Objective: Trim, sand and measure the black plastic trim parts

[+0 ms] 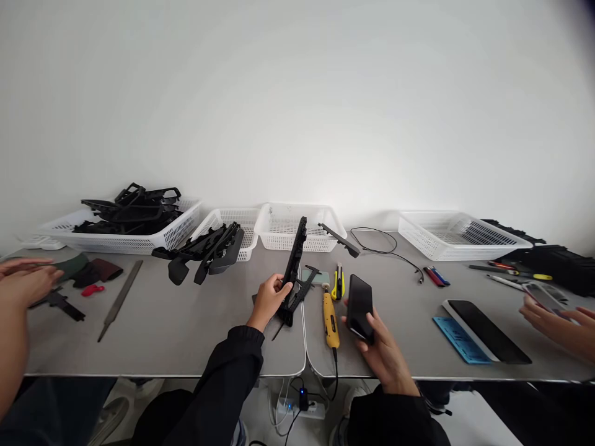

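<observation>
My left hand is closed around a long black plastic trim piece, tilted upright over the seam between two tables. Beneath it lies a black caliper. In my right hand is a dark smartphone, gripped by its sides with the screen toward me. Between my hands rest a yellow corded power tool and a yellow utility knife. A greenish flat pad lies partly under the caliper.
White baskets stand along the wall; the left basket and small basket hold black plastic parts. A metal file lies left. Co-workers' hands show at the left and right. A black cable lies behind the phone.
</observation>
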Demonstrator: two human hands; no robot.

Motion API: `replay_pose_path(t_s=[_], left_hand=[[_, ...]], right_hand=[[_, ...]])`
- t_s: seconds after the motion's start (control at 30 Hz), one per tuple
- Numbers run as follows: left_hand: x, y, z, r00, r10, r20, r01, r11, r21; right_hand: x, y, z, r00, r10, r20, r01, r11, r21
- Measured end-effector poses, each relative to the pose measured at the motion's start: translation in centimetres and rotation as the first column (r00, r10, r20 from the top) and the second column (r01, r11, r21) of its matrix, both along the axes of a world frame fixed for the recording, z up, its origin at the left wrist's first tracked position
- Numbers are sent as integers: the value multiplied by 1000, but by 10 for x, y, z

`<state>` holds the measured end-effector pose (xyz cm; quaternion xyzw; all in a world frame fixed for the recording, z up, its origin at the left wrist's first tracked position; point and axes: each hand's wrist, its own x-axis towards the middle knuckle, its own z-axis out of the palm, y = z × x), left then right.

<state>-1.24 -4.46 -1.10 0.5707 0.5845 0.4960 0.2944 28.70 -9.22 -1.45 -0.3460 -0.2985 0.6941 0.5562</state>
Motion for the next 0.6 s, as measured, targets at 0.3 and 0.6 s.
replay_pose_path(t_s=[0.3,0.6], left_hand=[[0,-2,5,1000,2,13,-3,1000,8],[-1,0,4,999,18,35,-19,1000,23]], right_hand=[[-18,-15,13,990,96,107,-105,991,81],[-17,-18,7,966,115,230,-144,983,117]])
